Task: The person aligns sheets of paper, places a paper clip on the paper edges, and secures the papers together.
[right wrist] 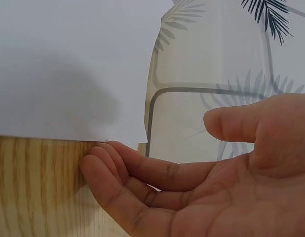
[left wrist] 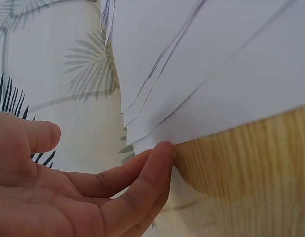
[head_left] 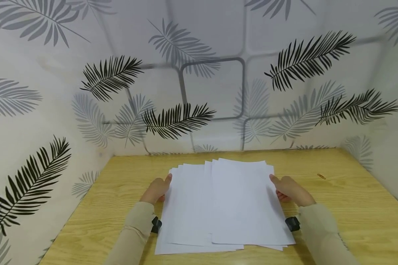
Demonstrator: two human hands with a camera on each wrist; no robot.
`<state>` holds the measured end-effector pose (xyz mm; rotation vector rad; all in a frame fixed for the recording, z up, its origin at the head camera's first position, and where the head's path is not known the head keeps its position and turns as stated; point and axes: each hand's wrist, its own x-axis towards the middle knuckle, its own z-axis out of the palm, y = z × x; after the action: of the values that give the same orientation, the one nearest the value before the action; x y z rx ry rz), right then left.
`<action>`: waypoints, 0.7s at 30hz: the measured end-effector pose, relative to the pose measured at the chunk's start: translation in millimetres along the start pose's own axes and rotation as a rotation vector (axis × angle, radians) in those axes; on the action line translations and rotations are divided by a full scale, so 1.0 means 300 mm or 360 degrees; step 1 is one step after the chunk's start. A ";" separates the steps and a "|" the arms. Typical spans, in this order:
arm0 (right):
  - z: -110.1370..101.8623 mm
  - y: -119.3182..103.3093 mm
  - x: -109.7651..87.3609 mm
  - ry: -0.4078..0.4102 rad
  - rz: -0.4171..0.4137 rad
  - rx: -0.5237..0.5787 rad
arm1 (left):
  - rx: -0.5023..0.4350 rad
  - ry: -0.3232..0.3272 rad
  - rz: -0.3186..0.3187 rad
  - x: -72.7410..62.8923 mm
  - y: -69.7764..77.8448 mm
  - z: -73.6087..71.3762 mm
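Note:
Several white paper sheets point(head_left: 189, 209) lie overlapped and uneven on the wooden table, with one sheet point(head_left: 247, 202) on top at the right. My left hand point(head_left: 157, 189) is at the left edge of the sheets. In the left wrist view its fingertips point(left wrist: 162, 153) touch the paper's edge near a corner, while the thumb stays apart. At the right edge is my right hand point(head_left: 291, 189). Its fingertips point(right wrist: 95, 165) meet the paper's edge in the right wrist view, and the thumb point(right wrist: 229, 123) stands clear of the sheet. Both hands have relaxed, slightly bent fingers.
An orange-brown paper clip point(head_left: 321, 176) lies on the table point(head_left: 351, 206) to the right of the sheets. Behind and on both sides, a leaf-patterned covering point(head_left: 212, 88) rises from the table's edges.

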<state>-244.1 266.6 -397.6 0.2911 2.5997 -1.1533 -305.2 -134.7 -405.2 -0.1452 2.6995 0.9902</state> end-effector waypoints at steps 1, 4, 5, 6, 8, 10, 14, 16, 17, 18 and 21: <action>0.001 -0.001 -0.001 -0.0002 -0.0004 -0.0001 | -0.0008 -0.0002 0.0002 0.000 0.000 0.002; 0.004 0.000 0.000 -0.0006 -0.0014 0.0002 | -0.0037 -0.0006 0.0000 0.001 0.002 0.008; 0.005 0.001 0.001 -0.0006 -0.0015 0.0007 | -0.0038 -0.0007 -0.0001 0.001 0.003 0.010; 0.005 0.001 0.002 -0.0002 -0.0014 0.0007 | -0.0036 -0.0007 -0.0001 0.002 0.004 0.013; 0.009 0.002 0.006 -0.0001 -0.0021 -0.0003 | -0.0022 -0.0008 0.0003 0.003 0.005 0.016; 0.014 0.004 0.008 -0.0006 -0.0021 -0.0007 | -0.0002 -0.0009 0.0000 0.005 0.006 0.021; 0.023 0.005 0.012 -0.0010 -0.0021 -0.0004 | 0.0014 0.0003 0.0023 0.003 0.016 0.027; 0.028 0.000 0.011 -0.0003 -0.0017 0.0002 | 0.0008 0.0006 0.0044 0.001 0.024 0.031; 0.030 -0.002 0.010 0.0005 -0.0018 0.0006 | 0.0006 0.0009 0.0057 -0.002 0.028 0.033; 0.032 -0.006 0.009 0.0013 -0.0023 0.0006 | 0.0000 0.0009 0.0063 -0.003 0.032 0.035; 0.037 -0.019 0.006 0.0029 -0.0028 0.0000 | -0.0022 0.0010 0.0049 -0.010 0.044 0.041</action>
<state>-245.7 254.6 -401.4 0.2805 2.6232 -1.1621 -302.2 -116.5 -405.2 -0.1097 2.7086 1.0192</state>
